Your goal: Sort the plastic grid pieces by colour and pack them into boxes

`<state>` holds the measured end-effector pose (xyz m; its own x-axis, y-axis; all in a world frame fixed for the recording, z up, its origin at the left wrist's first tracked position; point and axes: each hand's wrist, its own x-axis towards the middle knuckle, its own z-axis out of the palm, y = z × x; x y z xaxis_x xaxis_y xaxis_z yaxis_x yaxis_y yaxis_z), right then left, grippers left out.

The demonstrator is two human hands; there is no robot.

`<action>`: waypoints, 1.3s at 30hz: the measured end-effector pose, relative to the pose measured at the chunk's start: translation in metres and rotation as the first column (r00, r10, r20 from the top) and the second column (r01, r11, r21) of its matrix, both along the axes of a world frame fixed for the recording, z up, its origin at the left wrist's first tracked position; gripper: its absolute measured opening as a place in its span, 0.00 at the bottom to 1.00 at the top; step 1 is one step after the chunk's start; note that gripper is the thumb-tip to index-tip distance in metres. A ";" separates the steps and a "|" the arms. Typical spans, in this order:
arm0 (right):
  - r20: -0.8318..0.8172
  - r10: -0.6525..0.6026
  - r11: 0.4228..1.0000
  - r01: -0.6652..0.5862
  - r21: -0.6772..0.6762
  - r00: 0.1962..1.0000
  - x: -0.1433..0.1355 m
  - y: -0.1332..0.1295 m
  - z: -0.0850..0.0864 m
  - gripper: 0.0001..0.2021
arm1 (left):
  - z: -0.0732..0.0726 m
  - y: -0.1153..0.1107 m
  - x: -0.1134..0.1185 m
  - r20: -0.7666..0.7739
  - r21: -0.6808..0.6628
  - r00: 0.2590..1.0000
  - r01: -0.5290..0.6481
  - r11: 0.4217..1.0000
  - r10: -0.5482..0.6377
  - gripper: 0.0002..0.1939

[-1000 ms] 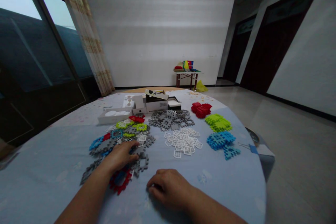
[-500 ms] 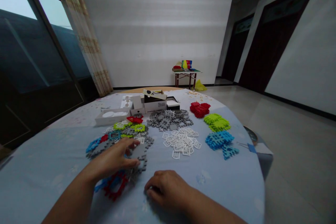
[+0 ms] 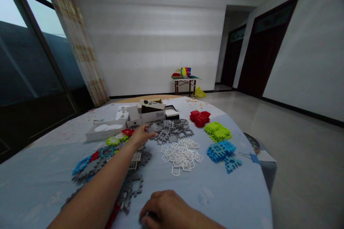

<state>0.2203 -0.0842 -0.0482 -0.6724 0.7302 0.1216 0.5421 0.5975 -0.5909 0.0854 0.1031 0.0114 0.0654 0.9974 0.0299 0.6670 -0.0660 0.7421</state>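
My left hand (image 3: 142,137) is stretched forward with its fingers apart, at the left edge of a pile of grey interlocking plastic pieces (image 3: 172,130). Its fingertips are beside or just touching a grey piece. Beneath my left forearm lies a mixed spread of joined grey, blue, red and green pieces (image 3: 92,167), partly hidden by the arm. My right hand (image 3: 168,209) rests low on the tablecloth with curled fingers; what they hold, if anything, is hidden. Between the hands and the grey pile, white lattice window pieces (image 3: 182,154) lie heaped.
Red (image 3: 199,118), lime green (image 3: 218,131) and blue pieces (image 3: 221,151) lie in piles along the right. Open boxes (image 3: 153,112) and a white tray (image 3: 106,130) stand at the back. A blue clip (image 3: 254,158) grips the table's right edge, near a stool.
My left hand has moved forward from the joined pieces to the grey pile. My right hand stays low on the cloth, slightly lower in view. The camera has tilted up a little.
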 end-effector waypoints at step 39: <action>-0.007 -0.052 0.999 0.052 0.008 0.999 0.001 -0.006 0.004 0.14 | -0.021 -0.091 -0.058 -0.284 0.289 0.953 -0.015 0.957 0.101 0.19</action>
